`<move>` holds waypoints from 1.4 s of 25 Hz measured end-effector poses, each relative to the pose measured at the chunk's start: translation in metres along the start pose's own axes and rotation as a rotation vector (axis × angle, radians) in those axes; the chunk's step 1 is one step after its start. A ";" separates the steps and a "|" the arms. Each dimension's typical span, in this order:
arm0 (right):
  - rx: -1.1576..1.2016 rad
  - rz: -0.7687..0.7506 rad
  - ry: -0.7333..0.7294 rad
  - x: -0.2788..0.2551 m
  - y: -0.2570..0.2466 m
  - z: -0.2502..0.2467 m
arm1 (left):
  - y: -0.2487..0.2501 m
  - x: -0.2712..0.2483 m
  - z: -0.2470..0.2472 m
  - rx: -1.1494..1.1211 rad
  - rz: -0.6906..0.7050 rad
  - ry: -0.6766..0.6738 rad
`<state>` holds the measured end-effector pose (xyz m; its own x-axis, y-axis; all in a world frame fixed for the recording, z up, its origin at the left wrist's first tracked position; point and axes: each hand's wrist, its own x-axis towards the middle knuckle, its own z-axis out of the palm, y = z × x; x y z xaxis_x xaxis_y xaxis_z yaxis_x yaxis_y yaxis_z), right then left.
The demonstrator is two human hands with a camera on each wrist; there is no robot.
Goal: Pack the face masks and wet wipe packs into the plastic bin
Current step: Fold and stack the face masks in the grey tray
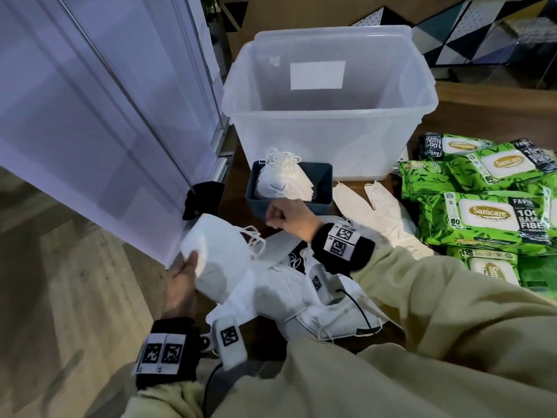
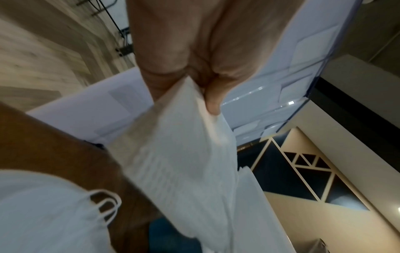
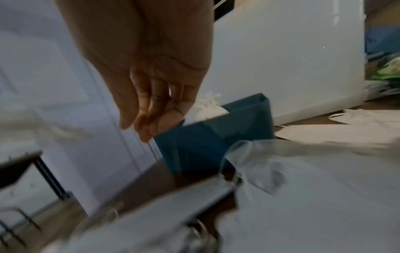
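My left hand [image 1: 180, 282] grips a stack of white face masks [image 1: 220, 251] by its edge, lifted above the table's left end; the thumb pinches the stack [image 2: 184, 154] in the left wrist view. My right hand [image 1: 286, 215] hovers at the front rim of a small blue tray [image 1: 327, 191] filled with masks, fingers [image 3: 151, 109] loosely curled and holding nothing. The clear plastic bin [image 1: 316, 137] stands just behind the tray. Green wet wipe packs [image 1: 482, 212] lie stacked at the right. More white masks [image 1: 289, 294] are heaped under my right forearm.
Cream masks [image 1: 379, 212] lie flat between the tray and the wipes. A white panelled door [image 1: 90, 131] stands close along the table's left side, with a black item [image 1: 205, 197] at its foot. Wooden floor [image 1: 60, 297] shows beyond the table's left edge.
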<state>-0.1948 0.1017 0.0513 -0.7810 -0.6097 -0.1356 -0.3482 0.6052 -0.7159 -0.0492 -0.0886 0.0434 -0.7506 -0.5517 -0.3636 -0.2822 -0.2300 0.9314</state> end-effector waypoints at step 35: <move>1.042 0.315 -0.135 -0.089 0.034 -0.027 | -0.013 -0.022 0.064 -0.040 -0.013 -0.030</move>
<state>-0.1514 0.1903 0.0574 -0.6727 -0.5931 -0.4424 0.5159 0.0526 -0.8550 -0.0670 -0.0223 0.0400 -0.7647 -0.5242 -0.3749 -0.2688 -0.2692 0.9248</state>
